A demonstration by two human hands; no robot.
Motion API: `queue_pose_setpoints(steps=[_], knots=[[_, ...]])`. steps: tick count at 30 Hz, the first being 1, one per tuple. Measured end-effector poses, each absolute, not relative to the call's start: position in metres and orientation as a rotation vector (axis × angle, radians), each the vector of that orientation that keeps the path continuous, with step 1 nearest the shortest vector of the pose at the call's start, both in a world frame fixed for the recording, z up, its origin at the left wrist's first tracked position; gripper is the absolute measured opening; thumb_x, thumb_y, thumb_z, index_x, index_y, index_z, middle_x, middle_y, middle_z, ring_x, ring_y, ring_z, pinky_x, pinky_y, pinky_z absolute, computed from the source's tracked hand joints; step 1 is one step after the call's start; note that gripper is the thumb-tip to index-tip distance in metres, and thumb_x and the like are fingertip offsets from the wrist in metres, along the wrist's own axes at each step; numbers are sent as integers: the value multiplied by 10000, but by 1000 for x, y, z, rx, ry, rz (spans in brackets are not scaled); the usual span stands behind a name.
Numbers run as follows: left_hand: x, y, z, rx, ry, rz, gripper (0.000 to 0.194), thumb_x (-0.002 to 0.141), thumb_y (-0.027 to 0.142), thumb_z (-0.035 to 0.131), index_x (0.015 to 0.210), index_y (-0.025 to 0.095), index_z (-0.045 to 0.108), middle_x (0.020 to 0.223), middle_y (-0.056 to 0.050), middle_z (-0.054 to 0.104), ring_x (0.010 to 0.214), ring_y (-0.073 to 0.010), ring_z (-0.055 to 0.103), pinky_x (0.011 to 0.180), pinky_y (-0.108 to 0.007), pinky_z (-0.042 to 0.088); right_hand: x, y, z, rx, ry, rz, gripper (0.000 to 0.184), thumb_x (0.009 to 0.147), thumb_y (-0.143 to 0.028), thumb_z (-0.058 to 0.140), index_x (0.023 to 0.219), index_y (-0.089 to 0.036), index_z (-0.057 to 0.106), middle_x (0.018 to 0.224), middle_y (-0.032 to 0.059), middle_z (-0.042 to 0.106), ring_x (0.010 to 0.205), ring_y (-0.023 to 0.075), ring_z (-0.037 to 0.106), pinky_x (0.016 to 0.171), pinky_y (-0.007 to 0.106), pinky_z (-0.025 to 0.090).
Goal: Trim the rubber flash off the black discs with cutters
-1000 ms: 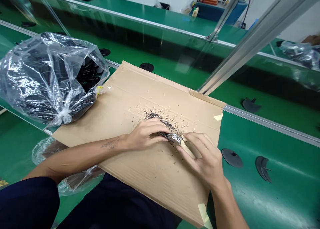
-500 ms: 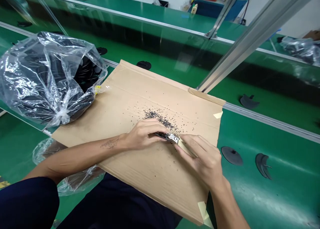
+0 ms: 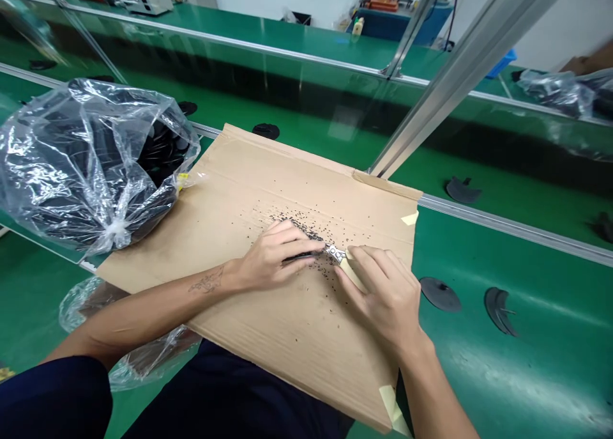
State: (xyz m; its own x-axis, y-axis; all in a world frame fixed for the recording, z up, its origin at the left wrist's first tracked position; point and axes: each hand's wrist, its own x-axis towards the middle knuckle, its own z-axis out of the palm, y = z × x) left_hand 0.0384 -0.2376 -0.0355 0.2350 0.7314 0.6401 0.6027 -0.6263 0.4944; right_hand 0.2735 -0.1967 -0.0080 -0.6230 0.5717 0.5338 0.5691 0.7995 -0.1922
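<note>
My left hand (image 3: 275, 255) lies on a flat cardboard sheet (image 3: 249, 190), its fingers closed over a thin black part (image 3: 299, 256) pressed to the sheet. My right hand (image 3: 383, 295) grips a small knife with a pale handle; its metal blade (image 3: 336, 254) meets the edge of the black part. Tiny black shavings (image 3: 306, 231) are scattered on the cardboard just beyond my fingers.
A clear plastic bag (image 3: 90, 158) full of black discs sits at the left. A second bag (image 3: 119, 356) lies under the cardboard's near left corner. Loose black disc parts (image 3: 440, 293) (image 3: 498, 310) lie on the green bench at right. An aluminium post (image 3: 445, 75) slants up behind the cardboard.
Both hands with the knife and part have shifted slightly up and left on the cardboard; the view tilted a little. The grip is unchanged.
</note>
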Motion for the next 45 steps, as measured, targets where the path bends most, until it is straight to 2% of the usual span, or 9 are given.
queue_pose_setpoints(steps=[4, 7, 10, 12, 16, 22, 28, 35, 45], knots=[[38, -239, -33, 2033, 1226, 1531, 138, 941, 215, 658, 1064, 156, 675, 949, -57, 716, 875, -140, 663, 771, -273, 548, 272, -198, -8, -936, -2234, 381, 302, 927, -351, 681, 1192, -214, 635, 1049, 81, 705, 907, 223, 671, 747, 357, 543], [40, -241, -34, 1779, 1141, 1529, 130, 910, 178, 685, 1034, 152, 656, 960, -58, 708, 919, -142, 684, 811, -262, 568, 268, -200, -7, -946, -2177, 641, 387, 878, -399, 730, 1218, -242, 632, 1073, 77, 693, 897, 226, 663, 709, 360, 550], [43, -243, -36, 1683, 1069, 1435, 210, 902, 128, 657, 1109, 160, 647, 1054, -81, 687, 996, -158, 680, 855, -279, 582, 264, -204, -8, -908, -2133, 733, 296, 886, -326, 711, 1164, -249, 643, 1011, 58, 700, 829, 199, 644, 677, 337, 537], [44, -244, -36, 1767, 1056, 1392, 281, 894, 93, 633, 1163, 174, 649, 1079, -84, 671, 1014, -167, 665, 866, -301, 583, 263, -206, -9, -855, -2119, 718, 245, 896, -209, 667, 1137, -247, 639, 947, 34, 695, 773, 168, 623, 673, 313, 528], [45, -243, -37, 2027, 1046, 1344, 385, 889, 43, 592, 1240, 196, 640, 1070, -84, 662, 1012, -177, 637, 873, -339, 577, 262, -211, -10, -722, -2181, 668, 305, 868, -89, 636, 1135, -238, 635, 928, 24, 694, 779, 153, 631, 669, 292, 528], [41, -239, -41, 2123, 1130, 1342, 281, 908, 59, 587, 1131, 187, 699, 1038, -81, 672, 962, -172, 644, 834, -339, 575, 268, -209, -5, -717, -2202, 586, 282, 880, -125, 656, 1143, -229, 654, 929, 50, 715, 785, 188, 665, 620, 319, 531], [39, -237, -42, 1968, 1105, 1432, 352, 873, -1, 567, 1132, 190, 711, 1053, -77, 692, 997, -163, 655, 850, -323, 587, 280, -190, -9, -830, -2284, 296, 322, 905, -148, 602, 1209, -235, 660, 975, 70, 711, 858, 224, 661, 732, 375, 525], [41, -239, -41, 1980, 1039, 1427, 341, 874, 12, 591, 1130, 198, 718, 1055, -79, 707, 1002, -166, 667, 862, -326, 598, 278, -190, -12, -733, -2469, 224, 242, 949, -178, 569, 1179, -206, 638, 964, 74, 699, 874, 221, 624, 714, 354, 450], [41, -239, -44, 1996, 1045, 1473, 338, 880, 17, 587, 1132, 198, 721, 1041, -77, 700, 965, -158, 672, 832, -313, 600, 278, -191, -11, -721, -2480, 132, 212, 976, -173, 558, 1161, -209, 655, 930, 60, 716, 807, 194, 619, 685, 328, 458]])
